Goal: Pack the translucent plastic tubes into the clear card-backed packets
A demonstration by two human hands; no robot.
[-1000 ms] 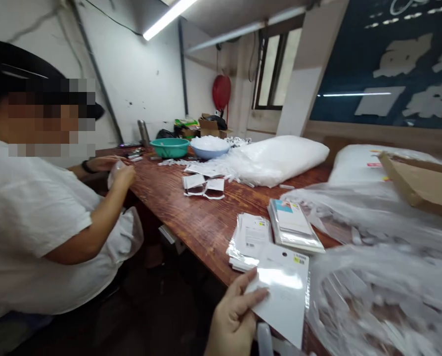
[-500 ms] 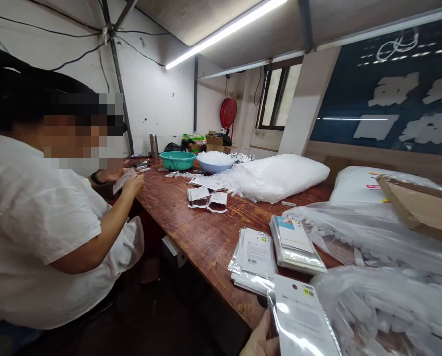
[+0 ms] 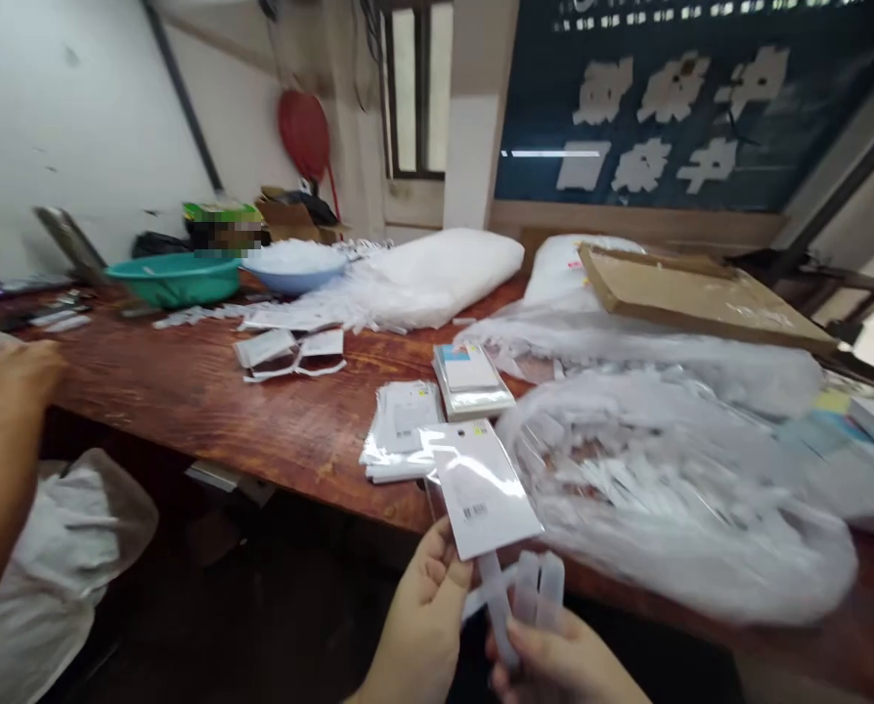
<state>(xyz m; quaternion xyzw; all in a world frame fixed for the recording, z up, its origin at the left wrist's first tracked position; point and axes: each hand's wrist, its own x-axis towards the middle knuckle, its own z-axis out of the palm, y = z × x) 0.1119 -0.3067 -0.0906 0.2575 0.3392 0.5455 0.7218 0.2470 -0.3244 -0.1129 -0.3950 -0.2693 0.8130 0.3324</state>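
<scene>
By the wooden table (image 3: 151, 391), our left hand (image 3: 423, 601) pinches the carded packet (image 3: 485, 499); our right hand (image 3: 561, 657) grips translucent strips (image 3: 539, 585), one right at the packet's lower edge. Strips are splayed: we could snag the packet or drop one.

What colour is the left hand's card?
The card is mostly white, shown in the head view.

Card print (image 3: 475, 511) blurred; co-worker's arm (image 3: 3, 479) cut off

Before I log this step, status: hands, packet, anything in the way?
Left hand gripping white packet near its lower left corner. Right hand holding translucent strips, one reaching packet's lower edge. Plastic bag close on the right; nothing visibly blocking.
</scene>
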